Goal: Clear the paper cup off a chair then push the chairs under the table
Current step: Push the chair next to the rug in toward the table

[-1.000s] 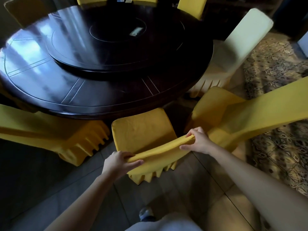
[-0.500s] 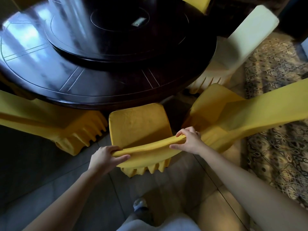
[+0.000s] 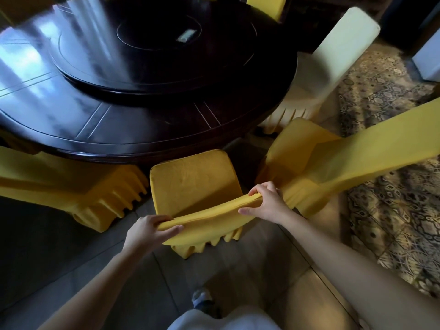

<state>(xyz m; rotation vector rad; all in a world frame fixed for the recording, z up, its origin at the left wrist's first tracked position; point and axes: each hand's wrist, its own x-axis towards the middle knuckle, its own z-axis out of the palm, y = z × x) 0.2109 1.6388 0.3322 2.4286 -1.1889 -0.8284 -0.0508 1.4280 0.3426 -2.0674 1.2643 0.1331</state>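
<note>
A yellow-covered chair stands right in front of me, its seat front close to the edge of the round dark wooden table. My left hand grips the left end of the chair's backrest top. My right hand grips the right end of the same backrest. The seat is bare and no paper cup shows anywhere in view.
Another yellow chair stands angled out to the right, and a third is at the left against the table. A cream-covered chair sits at the far right. A patterned rug covers the floor on the right. A lazy Susan tops the table.
The chair in my hands has slid forward toward the table, and my hands have kept their hold on the backrest.
</note>
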